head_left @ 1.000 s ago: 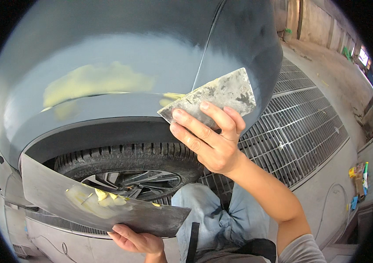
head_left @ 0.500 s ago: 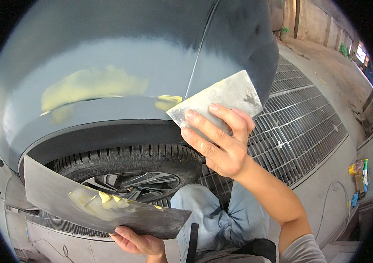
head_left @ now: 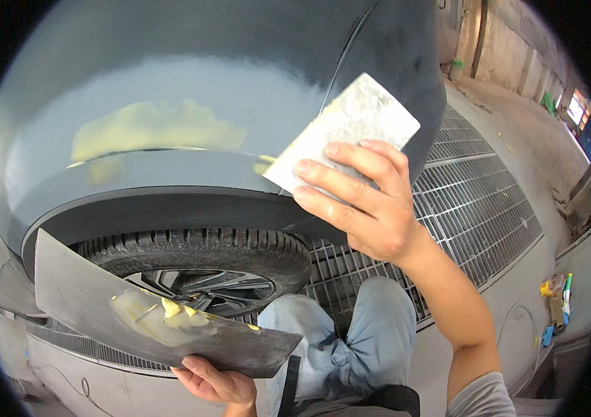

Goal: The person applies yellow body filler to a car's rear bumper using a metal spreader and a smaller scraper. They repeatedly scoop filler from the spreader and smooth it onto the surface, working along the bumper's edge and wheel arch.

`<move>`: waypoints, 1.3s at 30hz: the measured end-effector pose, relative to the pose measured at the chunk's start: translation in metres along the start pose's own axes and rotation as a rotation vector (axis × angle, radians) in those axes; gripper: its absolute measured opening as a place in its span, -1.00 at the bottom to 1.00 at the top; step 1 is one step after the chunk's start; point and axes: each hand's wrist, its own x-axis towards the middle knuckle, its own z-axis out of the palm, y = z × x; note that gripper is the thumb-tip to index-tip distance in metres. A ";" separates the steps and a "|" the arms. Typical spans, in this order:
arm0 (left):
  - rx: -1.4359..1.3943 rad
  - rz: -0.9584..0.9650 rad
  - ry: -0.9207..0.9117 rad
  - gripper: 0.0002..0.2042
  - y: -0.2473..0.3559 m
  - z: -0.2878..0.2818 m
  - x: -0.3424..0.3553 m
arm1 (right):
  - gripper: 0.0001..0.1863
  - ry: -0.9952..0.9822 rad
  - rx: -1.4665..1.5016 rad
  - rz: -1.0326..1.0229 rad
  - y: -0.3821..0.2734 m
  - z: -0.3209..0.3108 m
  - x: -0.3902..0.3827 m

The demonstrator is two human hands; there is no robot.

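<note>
My right hand (head_left: 368, 201) grips a flat, pale metal putty spreader (head_left: 368, 115), fingers spread along its face. Its lower left corner meets or overlaps the grey car body panel (head_left: 240, 87) by a small yellow patch (head_left: 263, 165); whether it touches I cannot tell. Further left on the panel lies a broad smear of yellow filler (head_left: 160, 128) above the wheel arch. Low in front, my left hand (head_left: 215, 382) holds the near edge of a large dark mixing board (head_left: 101, 285), tilted, with lumps of yellow putty (head_left: 174, 309) on it. My left thumb rests on top.
Below the arch sits the tyre (head_left: 198, 250) with its spoked wheel. A metal floor grating (head_left: 472, 201) runs along the right. My jeans-clad knees (head_left: 379, 313) are close to the wheel. Small tools and coloured items (head_left: 556, 306) lie at the far right.
My right hand has moved slightly right, and the spreader has turned to a steeper angle, covering more of the small yellow patch. The left hand still holds the board.
</note>
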 end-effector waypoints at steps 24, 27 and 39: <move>-0.043 0.049 -0.048 -0.55 0.023 0.034 0.014 | -0.59 -0.037 0.272 0.458 -0.093 -0.034 -0.062; -0.046 0.021 -0.030 -0.56 0.024 0.031 0.011 | -0.60 0.083 -0.016 0.372 -0.064 0.001 -0.058; -0.098 -0.084 0.029 -0.58 0.005 0.006 0.009 | -0.68 0.134 -0.099 0.223 -0.040 0.044 -0.033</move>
